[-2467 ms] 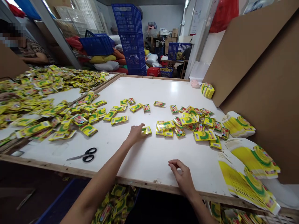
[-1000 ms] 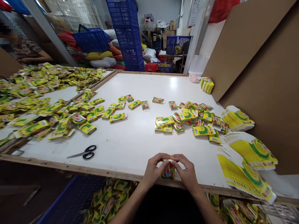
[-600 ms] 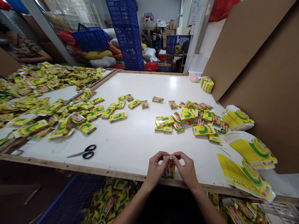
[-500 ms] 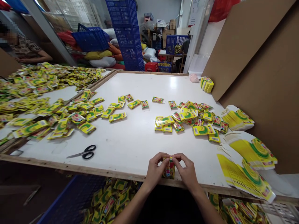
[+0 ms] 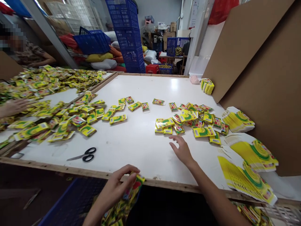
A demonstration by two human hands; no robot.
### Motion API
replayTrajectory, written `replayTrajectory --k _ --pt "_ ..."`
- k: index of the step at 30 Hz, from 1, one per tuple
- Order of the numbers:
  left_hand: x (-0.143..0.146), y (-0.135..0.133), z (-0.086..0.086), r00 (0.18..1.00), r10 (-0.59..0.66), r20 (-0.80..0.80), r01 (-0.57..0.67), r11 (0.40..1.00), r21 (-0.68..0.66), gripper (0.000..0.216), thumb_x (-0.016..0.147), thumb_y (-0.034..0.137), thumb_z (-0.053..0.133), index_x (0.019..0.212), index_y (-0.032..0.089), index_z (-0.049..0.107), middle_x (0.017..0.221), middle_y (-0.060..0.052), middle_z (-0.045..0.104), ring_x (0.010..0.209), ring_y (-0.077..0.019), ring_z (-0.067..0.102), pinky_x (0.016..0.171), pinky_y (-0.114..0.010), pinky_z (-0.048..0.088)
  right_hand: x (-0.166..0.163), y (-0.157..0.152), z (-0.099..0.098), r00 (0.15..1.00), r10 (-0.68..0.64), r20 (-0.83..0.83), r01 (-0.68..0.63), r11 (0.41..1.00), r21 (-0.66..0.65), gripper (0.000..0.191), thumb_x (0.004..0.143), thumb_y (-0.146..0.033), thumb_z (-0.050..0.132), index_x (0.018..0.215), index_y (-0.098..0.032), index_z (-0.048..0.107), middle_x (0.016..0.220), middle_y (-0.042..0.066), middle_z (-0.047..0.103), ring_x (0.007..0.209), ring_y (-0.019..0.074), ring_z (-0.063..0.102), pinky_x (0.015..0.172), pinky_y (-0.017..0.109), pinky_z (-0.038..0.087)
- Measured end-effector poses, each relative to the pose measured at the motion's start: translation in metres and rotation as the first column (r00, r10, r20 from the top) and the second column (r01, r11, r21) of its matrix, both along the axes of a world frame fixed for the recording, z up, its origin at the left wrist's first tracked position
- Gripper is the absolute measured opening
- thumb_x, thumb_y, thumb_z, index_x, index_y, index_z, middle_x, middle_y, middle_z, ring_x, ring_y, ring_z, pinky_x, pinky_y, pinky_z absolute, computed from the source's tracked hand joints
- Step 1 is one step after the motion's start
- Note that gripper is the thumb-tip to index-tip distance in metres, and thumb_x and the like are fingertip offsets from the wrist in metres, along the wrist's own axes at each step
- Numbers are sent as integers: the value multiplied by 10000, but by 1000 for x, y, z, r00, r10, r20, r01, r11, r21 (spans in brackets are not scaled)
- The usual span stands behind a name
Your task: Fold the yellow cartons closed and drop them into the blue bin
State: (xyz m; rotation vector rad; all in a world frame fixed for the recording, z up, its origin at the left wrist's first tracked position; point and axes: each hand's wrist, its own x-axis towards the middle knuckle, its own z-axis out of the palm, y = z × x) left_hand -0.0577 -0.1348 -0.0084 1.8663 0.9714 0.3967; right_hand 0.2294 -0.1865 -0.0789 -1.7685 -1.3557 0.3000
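Note:
My left hand (image 5: 117, 187) is below the near edge of the white table (image 5: 141, 91), fingers closed on a yellow and red packet (image 5: 134, 185) held over a blue crate (image 5: 70, 204) full of such packets. My right hand (image 5: 181, 149) stretches over the table with fingers apart and nothing in it, just short of a cluster of yellow packets (image 5: 188, 121).
More packets (image 5: 77, 114) lie on the table's left side, and black scissors (image 5: 82, 155) near the front edge. Flat yellow cartons (image 5: 249, 169) are stacked at right before brown cardboard sheets (image 5: 265, 75). Another person's hand (image 5: 13, 106) rests on the packet-covered left table.
Both hands held one packet together at the table edge. Now my left hand has carried it down off the edge over the crate, and my right hand has reached forward toward the packet cluster.

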Motion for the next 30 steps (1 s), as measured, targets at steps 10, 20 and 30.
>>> replayTrajectory --k 10,20,30 --pt "27 -5 -8 994 -111 -5 111 994 -2 247 864 371 535 1010 230 678 1055 -65 684 1027 -239 613 726 -271 536 45 112 12 984 113 137 -83 975 -206 579 649 -171 757 1195 -157 562 1257 158 585 1275 349 415 1089 544 122" --pt "97 -8 -66 824 259 504 -120 949 -292 406 788 295 660 1128 226 450 1026 -61 653 921 -189 649 806 -312 508 -44 -13 -13 819 271 -506 -247 962 116 225 930 -367 461 1051 -212 569 988 54 689 895 196 663 780 308 512" --pt "105 -24 -77 913 42 405 79 958 -276 183 818 338 625 868 162 630 799 -26 675 766 -178 630 703 -257 481 -48 -61 -19 838 89 -539 -86 996 29 193 906 -351 515 1013 -212 596 907 41 666 844 186 633 764 292 501"
